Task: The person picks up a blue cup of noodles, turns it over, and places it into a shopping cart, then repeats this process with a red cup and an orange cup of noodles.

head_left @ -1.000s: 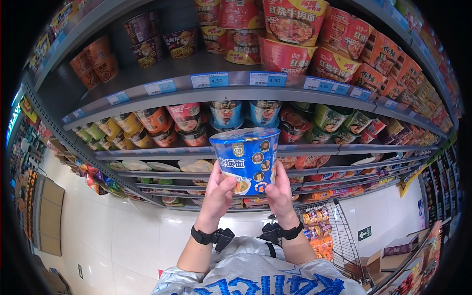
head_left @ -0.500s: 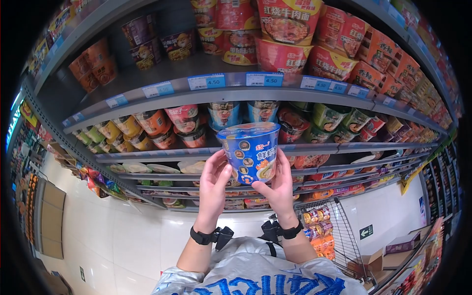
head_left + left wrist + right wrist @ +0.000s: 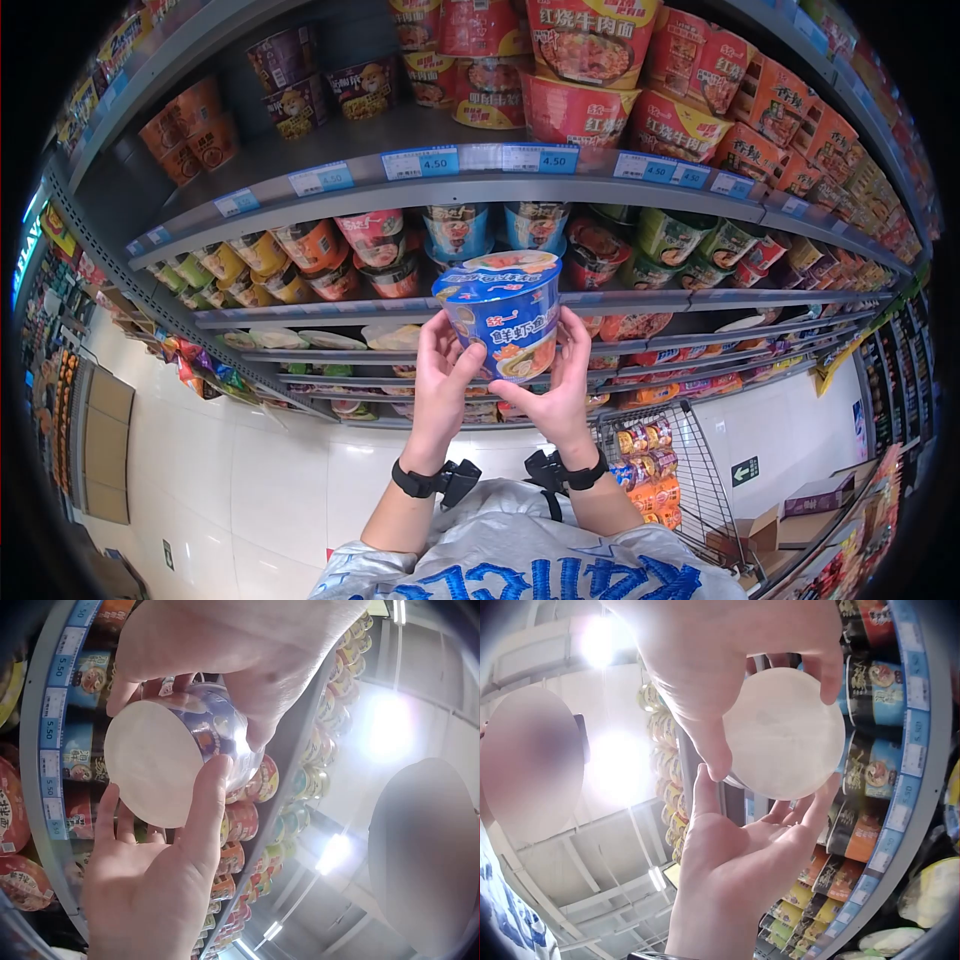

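Blue noodle cup (image 3: 490,330), centre frame, pinched in the two-sided grip of left hand (image 3: 440,375) and right hand (image 3: 562,385). Picking up looks done, lid (image 3: 500,277) closed; setting down remains. Loaded cart (image 3: 705,480) lower right.

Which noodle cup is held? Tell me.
The deep blue cup gripped by the left hand and right hand; the cups behind it stand on shelves.
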A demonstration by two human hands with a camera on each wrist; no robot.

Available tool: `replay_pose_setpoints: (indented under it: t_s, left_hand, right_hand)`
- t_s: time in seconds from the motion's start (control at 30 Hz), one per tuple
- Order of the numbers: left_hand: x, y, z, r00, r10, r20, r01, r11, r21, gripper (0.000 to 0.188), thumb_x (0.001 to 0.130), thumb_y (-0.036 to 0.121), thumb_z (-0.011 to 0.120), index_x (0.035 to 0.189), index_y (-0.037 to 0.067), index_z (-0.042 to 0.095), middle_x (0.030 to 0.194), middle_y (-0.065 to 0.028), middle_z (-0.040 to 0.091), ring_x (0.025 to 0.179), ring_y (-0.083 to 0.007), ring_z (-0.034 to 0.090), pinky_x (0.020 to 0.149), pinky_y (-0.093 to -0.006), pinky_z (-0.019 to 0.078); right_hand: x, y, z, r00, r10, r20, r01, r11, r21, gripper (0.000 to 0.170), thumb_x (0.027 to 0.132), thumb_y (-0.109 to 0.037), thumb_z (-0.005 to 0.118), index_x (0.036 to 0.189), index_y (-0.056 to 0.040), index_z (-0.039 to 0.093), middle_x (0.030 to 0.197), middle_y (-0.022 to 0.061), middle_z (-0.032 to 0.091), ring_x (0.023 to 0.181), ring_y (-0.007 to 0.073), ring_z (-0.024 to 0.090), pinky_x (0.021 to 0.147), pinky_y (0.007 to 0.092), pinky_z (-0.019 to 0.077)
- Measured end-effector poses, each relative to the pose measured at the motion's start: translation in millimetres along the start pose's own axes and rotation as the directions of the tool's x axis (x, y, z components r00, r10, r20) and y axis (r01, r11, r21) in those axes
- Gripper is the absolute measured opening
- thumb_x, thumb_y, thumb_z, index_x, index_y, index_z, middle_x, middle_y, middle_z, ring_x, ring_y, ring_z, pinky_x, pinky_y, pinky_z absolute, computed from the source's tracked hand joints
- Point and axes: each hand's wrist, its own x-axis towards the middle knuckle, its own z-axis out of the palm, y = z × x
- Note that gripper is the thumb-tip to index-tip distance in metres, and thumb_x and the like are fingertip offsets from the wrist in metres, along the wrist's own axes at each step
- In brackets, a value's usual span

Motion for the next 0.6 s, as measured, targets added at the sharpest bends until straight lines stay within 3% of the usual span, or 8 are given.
replay_pose_setpoints:
  t_s: [0.33, 0.6]
  left_hand:
    - [1, -4, -2, 1.0, -0.004, -0.028, 0.004, 1.0, -0.011, 0.068, 0.091, 0.029, 0.07, 0.14, 0.0, 0.033, 0.132, -0.0139, 0.049, 0.119, -0.0179, 0.051, 0.1, -0.0323, 0.0434]
    - [1, -9, -5, 0.999, -0.027, -0.042, 0.02, 0.989, -0.143, 0.051, 0.095, 0.024, 0.061, 0.134, 0.002, 0.035, 0.128, -0.0116, 0.049, 0.119, -0.0172, 0.05, 0.099, -0.0325, 0.0445]
  right_hand:
    - [-5, 16, 1, 0.994, -0.108, -0.017, 0.106, 0.989, -0.103, 0.108, 0.062, -0.016, 0.094, 0.145, -0.0062, 0.025, 0.148, 0.0157, 0.027, 0.135, 0.0272, 0.039, 0.11, 0.0402, 0.0399]
    - [-2, 8, -1, 0.983, -0.182, -0.008, 0.174, 0.95, -0.26, 0.1, 0.062, -0.022, 0.093, 0.143, -0.004, 0.038, 0.145, 0.0182, 0.035, 0.134, 0.0312, 0.04, 0.11, 0.0415, 0.0375]
